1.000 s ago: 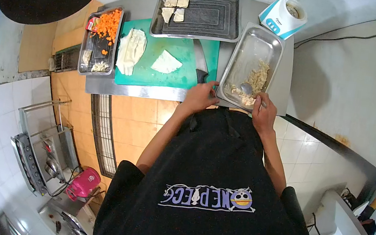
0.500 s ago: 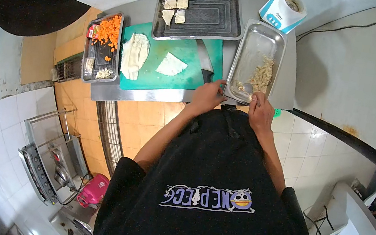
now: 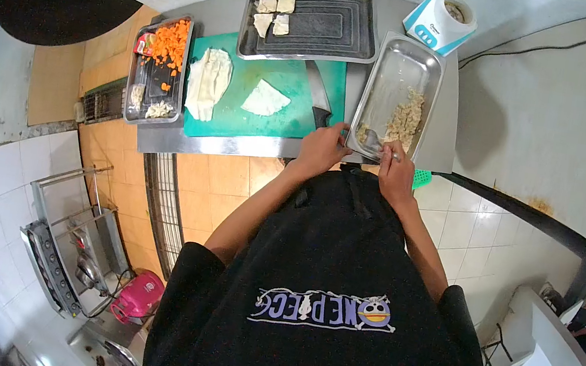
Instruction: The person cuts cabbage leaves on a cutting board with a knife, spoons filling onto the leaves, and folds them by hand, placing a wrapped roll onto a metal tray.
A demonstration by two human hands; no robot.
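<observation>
My right hand (image 3: pixel 396 169) is closed around the handle of a metal spoon (image 3: pixel 372 140), whose bowl rests inside a deep steel pan (image 3: pixel 434 83). A pale, chunky chopped mixture (image 3: pixel 406 118) lies along the pan's right side, with a smaller bit near the spoon. At the pan's near left corner, my left hand (image 3: pixel 322 149) has its fingers closed on the rim. Just beyond that hand, a knife (image 3: pixel 317 90) lies on the green cutting board (image 3: pixel 241 124), its black handle towards me. A folded pale sheet (image 3: pixel 208 85) and a cut white piece (image 3: pixel 266 99) also lie on the board.
A dark tray (image 3: pixel 330 33) with several pale squares stands at the back. On the left, another tray (image 3: pixel 158 79) holds diced carrots (image 3: pixel 170 43), a red packet (image 3: pixel 145 44) and white bits. A white-and-blue blender base (image 3: pixel 438 24) sits behind the pan, near the wall.
My right hand has shifted slightly left with the spoon, whose bowl moved from beside the mixture towards the pan's left side. My left hand stays at the pan's corner.
</observation>
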